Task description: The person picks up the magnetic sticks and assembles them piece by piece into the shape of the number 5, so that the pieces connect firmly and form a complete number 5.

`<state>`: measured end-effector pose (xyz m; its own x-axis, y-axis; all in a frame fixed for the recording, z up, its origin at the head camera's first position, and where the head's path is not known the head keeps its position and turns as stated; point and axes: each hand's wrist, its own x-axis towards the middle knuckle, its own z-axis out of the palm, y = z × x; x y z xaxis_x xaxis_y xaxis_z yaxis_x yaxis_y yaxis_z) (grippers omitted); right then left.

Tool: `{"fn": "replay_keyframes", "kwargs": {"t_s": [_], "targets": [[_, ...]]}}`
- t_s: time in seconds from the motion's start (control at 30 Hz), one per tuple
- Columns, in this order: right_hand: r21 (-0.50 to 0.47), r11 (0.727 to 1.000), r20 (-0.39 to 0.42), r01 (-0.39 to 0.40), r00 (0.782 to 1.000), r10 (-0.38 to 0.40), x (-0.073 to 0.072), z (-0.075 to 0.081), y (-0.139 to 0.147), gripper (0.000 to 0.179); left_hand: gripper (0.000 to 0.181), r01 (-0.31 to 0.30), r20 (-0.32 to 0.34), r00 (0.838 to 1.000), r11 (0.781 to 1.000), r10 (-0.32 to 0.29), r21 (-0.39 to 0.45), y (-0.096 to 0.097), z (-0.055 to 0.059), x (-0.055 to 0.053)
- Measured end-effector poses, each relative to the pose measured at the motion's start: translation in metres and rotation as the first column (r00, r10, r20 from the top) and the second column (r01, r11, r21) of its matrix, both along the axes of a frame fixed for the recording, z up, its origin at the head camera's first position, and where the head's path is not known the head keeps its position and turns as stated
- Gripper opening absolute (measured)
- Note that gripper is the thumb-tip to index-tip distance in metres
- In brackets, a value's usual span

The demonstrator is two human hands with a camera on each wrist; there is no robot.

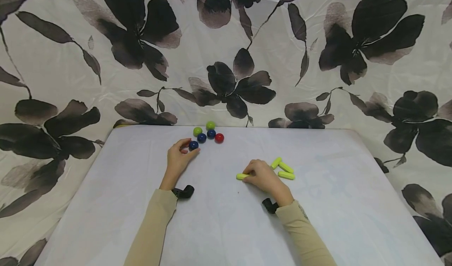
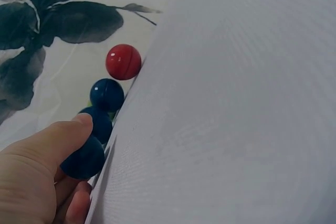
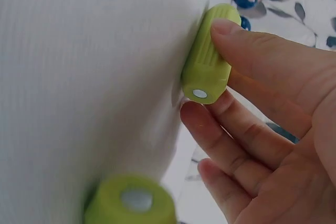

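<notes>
- Floral cloth behind white table.
- Left hand: thumb and fingers close round near blue ball, toward far edge, left of centre.
- Just beyond it: two more blue balls, two green balls, red ball at the cluster's right end.
- Right hand: pinches green rod between thumb and fingers, right of centre; silvery disc on rod's end.
- Three other rods lie just beside right hand, bunched.
- Tan sleeves, black wrist devices on both arms.
</notes>
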<state>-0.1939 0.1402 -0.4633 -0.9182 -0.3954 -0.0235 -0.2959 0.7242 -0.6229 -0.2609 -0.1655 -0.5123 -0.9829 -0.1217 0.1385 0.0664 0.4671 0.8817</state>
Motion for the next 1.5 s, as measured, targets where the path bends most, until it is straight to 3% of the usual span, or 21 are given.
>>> {"fn": "replay_keyframes", "kwargs": {"t_s": [0.33,0.63,0.77,1.13,1.5], "targets": [[-0.03,0.998,-0.029,-0.054,0.998,0.053,0.008,-0.001,-0.018,0.013,0.055,0.003,-0.005,1.0,1.0,-0.004,-0.005,-0.001,-0.001,0.0],[-0.041,0.997,-0.04,-0.069,0.997,0.067,0.01,-0.002,-0.022,0.014,0.042,0.004,-0.106,0.994,1.0,-0.007,-0.027,-0.001,0.0,-0.001],[-0.044,0.997,-0.038,-0.067,0.997,0.066,0.009,-0.002,-0.022,0.015,0.041,0.003,-0.115,0.993,0.999,-0.008,-0.043,0.0,0.001,0.0],[-0.058,0.996,-0.041,-0.07,0.997,0.068,0.007,-0.004,-0.021,0.014,0.039,0.041,-0.03,0.999,0.997,-0.039,0.07,-0.003,0.013,0.006],[-0.06,0.996,-0.029,-0.06,0.998,0.058,0.004,-0.003,-0.024,0.013,0.042,0.171,0.063,0.983,0.983,-0.175,0.063,0.01,0.035,0.027]]}}
